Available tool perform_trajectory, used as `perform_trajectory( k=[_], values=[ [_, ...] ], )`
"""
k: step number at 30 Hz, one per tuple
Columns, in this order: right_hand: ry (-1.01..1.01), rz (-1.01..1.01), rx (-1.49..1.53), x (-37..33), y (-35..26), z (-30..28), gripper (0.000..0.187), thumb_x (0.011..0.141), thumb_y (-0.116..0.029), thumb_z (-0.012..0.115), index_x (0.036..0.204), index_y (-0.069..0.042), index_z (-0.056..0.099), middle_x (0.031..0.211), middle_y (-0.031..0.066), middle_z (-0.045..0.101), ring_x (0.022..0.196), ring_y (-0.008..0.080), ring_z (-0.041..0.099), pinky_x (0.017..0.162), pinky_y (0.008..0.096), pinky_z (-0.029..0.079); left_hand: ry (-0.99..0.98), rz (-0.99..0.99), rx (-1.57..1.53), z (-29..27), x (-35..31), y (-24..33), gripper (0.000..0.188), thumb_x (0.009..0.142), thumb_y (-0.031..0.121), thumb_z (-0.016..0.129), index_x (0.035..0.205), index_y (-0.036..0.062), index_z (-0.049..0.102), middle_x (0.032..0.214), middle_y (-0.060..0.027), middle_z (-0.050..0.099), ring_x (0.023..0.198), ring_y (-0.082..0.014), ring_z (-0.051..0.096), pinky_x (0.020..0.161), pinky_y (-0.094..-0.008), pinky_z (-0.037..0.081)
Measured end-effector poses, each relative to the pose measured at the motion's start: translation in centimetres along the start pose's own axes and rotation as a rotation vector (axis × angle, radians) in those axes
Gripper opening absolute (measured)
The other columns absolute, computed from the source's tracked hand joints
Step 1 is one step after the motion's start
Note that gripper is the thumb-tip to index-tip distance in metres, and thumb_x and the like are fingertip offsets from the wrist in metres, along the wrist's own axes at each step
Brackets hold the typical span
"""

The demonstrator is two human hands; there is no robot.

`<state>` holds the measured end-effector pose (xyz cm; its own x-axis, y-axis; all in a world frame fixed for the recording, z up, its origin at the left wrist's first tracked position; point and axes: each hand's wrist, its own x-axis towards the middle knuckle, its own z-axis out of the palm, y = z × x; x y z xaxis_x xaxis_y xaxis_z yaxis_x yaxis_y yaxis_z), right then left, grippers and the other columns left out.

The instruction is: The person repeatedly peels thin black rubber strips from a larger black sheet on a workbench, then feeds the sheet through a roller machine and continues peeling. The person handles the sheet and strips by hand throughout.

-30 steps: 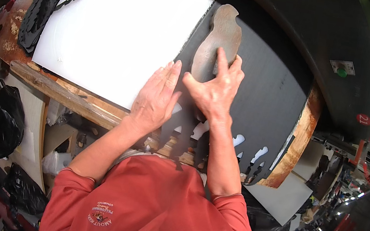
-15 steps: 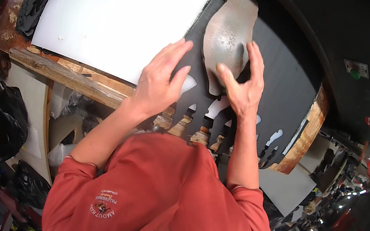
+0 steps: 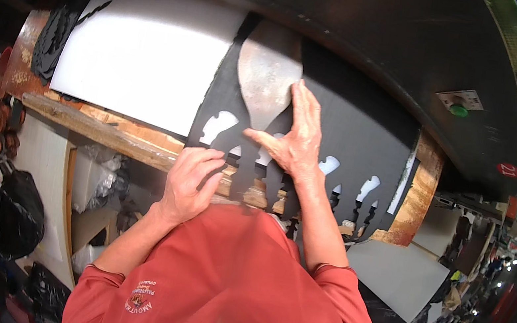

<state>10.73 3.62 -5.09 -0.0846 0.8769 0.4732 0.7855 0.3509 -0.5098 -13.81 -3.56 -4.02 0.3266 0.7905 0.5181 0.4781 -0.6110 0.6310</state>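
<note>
A grey metal cutting die (image 3: 268, 73), broad at the far end and tapering toward me, lies on a black sheet (image 3: 361, 103). My right hand (image 3: 298, 144) grips its near part, fingers along the right edge and thumb by the narrow tip. My left hand (image 3: 187, 184) is at the sheet's near edge, left of the die, with fingers bent and thumb apart. I see nothing held in it. Shaped cutouts, one a white opening (image 3: 218, 126), run along the sheet's near side.
A large white board (image 3: 141, 54) covers the left of the worktable, whose wooden rail (image 3: 100, 128) runs along the front. Above the far side spans a black machine beam (image 3: 371, 31) with a green button (image 3: 458, 110). Black scraps (image 3: 56, 41) lie far left; a black bag (image 3: 20, 213) hangs below.
The black beam now spans the far side above the table. My left hand has drawn back toward my body. The die and my right hand appear farther left, and the view has shifted.
</note>
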Motion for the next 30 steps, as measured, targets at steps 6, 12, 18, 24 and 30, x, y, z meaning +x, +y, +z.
perform_trajectory(
  k=[6, 12, 18, 24, 30],
  values=[
    [-0.011, 0.021, -0.035, 1.1, -0.8, 1.6, 0.121, 0.061, -0.052, 0.101, 0.151, 0.009, 0.048, 0.149, 0.0312, 0.055, 0.138, 0.0471, 0.052, 0.118, 0.0504, 0.044, 0.124, 0.142, 0.158, 2.1, -1.5, -3.1, 0.027, 0.080, 0.002, 0.083, 0.105, 0.0100, 0.076, 0.108, -0.0048, 0.076, 0.081, -0.0239, 0.070, 0.075, -0.0372, 0.050],
    [0.291, 0.141, 0.199, 0.0, 0.0, -5.0, 0.047, 0.091, -0.026, 0.088, 0.125, 0.000, 0.067, 0.116, 0.0158, 0.071, 0.103, 0.0247, 0.071, 0.095, 0.0373, 0.057, 0.158, 0.210, 0.198, 2.3, -1.5, -5.1, 0.027, 0.084, -0.001, 0.081, 0.108, 0.0079, 0.073, 0.112, -0.0061, 0.076, 0.093, -0.0262, 0.073, 0.082, -0.0387, 0.051],
    [0.789, 0.051, -0.196, -1.4, 5.1, -15.5, 0.022, 0.111, -0.015, 0.062, 0.094, -0.001, 0.062, 0.083, 0.0007, 0.061, 0.074, 0.0082, 0.052, 0.067, 0.0257, 0.046, 0.191, 0.199, 0.207, 2.9, -1.2, -5.7, 0.022, 0.087, 0.001, 0.079, 0.107, 0.0078, 0.073, 0.112, -0.0068, 0.075, 0.095, -0.0271, 0.072, 0.082, -0.0393, 0.051],
    [0.593, 0.327, 0.038, -10.5, 4.2, -12.0, 0.016, 0.103, -0.008, 0.068, 0.089, -0.001, 0.065, 0.081, 0.0126, 0.066, 0.070, 0.0226, 0.062, 0.065, 0.0352, 0.050, 0.233, 0.189, 0.242, 3.4, -0.2, -5.2, 0.022, 0.088, 0.003, 0.079, 0.107, 0.0113, 0.071, 0.112, -0.0034, 0.074, 0.095, -0.0250, 0.071, 0.081, -0.0390, 0.050],
    [0.401, 0.266, -0.214, -13.3, 4.4, -7.1, 0.027, 0.090, -0.008, 0.078, 0.074, -0.005, 0.057, 0.069, 0.0102, 0.055, 0.064, 0.0310, 0.056, 0.062, 0.0441, 0.046, 0.297, 0.131, 0.248, 3.6, -0.1, -4.6, 0.024, 0.084, 0.006, 0.084, 0.105, 0.0116, 0.072, 0.114, -0.0069, 0.065, 0.093, -0.0271, 0.068, 0.082, -0.0404, 0.052]
  ],
)
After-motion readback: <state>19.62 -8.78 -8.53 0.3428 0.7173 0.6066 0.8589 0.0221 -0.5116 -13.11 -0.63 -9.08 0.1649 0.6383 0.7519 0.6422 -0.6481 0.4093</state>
